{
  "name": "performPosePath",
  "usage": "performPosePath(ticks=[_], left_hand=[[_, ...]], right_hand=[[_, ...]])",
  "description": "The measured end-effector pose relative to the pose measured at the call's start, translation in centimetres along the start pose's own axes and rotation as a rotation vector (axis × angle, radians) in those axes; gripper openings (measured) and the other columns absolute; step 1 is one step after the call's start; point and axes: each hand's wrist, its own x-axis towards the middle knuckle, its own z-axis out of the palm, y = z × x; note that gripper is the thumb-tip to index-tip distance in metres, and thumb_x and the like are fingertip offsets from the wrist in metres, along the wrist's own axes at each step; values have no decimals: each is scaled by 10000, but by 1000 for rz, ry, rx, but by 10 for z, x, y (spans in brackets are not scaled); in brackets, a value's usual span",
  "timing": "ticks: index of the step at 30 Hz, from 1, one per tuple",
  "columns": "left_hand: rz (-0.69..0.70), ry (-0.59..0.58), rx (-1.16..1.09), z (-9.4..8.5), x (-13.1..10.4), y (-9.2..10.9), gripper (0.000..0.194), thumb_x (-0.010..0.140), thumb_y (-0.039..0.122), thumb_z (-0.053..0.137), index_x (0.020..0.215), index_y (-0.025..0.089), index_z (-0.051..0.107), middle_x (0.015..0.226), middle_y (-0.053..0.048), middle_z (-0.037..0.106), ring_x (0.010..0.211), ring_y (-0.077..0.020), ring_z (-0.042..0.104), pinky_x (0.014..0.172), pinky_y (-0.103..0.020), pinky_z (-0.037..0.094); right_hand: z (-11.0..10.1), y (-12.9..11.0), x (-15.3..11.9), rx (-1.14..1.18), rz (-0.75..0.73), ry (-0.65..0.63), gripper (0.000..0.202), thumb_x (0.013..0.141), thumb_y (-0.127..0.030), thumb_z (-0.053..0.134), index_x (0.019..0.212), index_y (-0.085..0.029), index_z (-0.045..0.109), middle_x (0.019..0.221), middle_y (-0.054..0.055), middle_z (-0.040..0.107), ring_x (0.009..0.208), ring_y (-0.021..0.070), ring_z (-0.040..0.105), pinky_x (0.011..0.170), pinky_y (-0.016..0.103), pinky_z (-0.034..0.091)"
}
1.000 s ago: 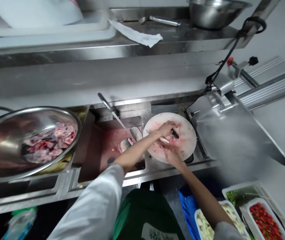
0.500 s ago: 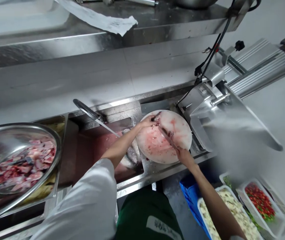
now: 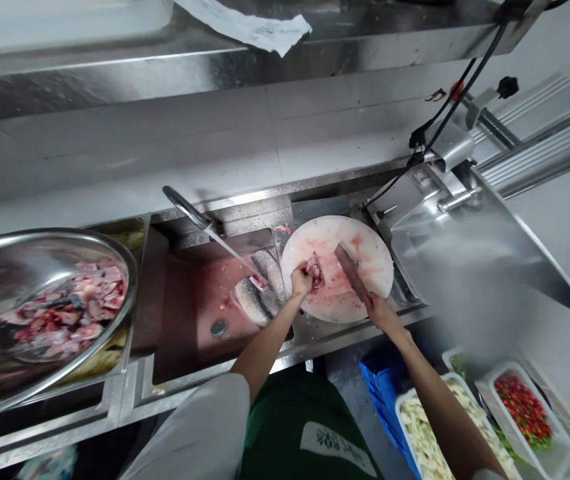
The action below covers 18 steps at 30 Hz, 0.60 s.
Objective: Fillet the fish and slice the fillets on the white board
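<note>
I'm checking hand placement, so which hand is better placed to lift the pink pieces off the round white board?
Probably the left hand: it's right at the pink pieces, while the right hand grips the knife.

left grip (image 3: 301, 281): touching meat (image 3: 317, 277) | right grip (image 3: 381, 313): holding knife (image 3: 351, 270) | board (image 3: 332, 307): white

From where I'm standing: two hands, one left hand (image 3: 301, 281), one right hand (image 3: 381, 312). One cleaver (image 3: 351, 271), one round board (image 3: 335, 230). One sink basin (image 3: 177, 313) with one drain (image 3: 219, 327), one tap (image 3: 187, 208), two large fish pieces (image 3: 251, 301) visible in it. One steel bowl (image 3: 25, 267); meat chunks (image 3: 85, 293) inside, too heaped to count. One scrap (image 3: 283, 229) on the rim. One paper strip (image 3: 255, 27). One red-pepper tub (image 3: 522, 403).
</note>
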Motion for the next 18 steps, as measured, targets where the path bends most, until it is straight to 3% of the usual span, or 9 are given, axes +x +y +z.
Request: performPosePath(ticks=[4,8,13,16,18], left_hand=[[162,301,183,-17,-12,2,131,844,257,745,876,132,724,857,-98,720,813,-187,654,797,-272,533],[230,469,137,-52,-54,-16,228,897,368,667,880,149,726,911,-117,746,863,-213,687,844,-322,566],[182,603,193,-118,-158,-67,444,887,603,617,880,174,731,899,-114,764,872,-245,720,853,-373,597],[54,691,241,-154,-228,-102,479,840,646,606,879,186,733,886,-105,767,836,-251,730,790,-370,611],[-44,765,242,-171,-272,-123,497,806,667,603,873,190,726,853,-97,761,793,-258,731,738,-377,618]], right_hand=[[11,-23,-11,-14,-28,82,435,1091,-229,361,1364,-70,660,1147,261,770,1066,345,762,917,393,534],[28,-71,-24,93,-142,203,490,1091,-242,358,1475,-44,588,1117,260,772,1010,348,767,917,422,558],[42,-127,-25,149,-130,138,403,1115,-226,372,1333,-61,668,1060,216,781,980,291,775,840,320,536],[34,-130,-16,132,-107,153,379,1098,-224,429,1323,-51,679,1034,214,781,989,292,771,841,316,535],[16,-120,-6,140,-193,282,402,1093,-255,426,1319,-39,678,1024,218,775,983,303,764,852,335,543]])
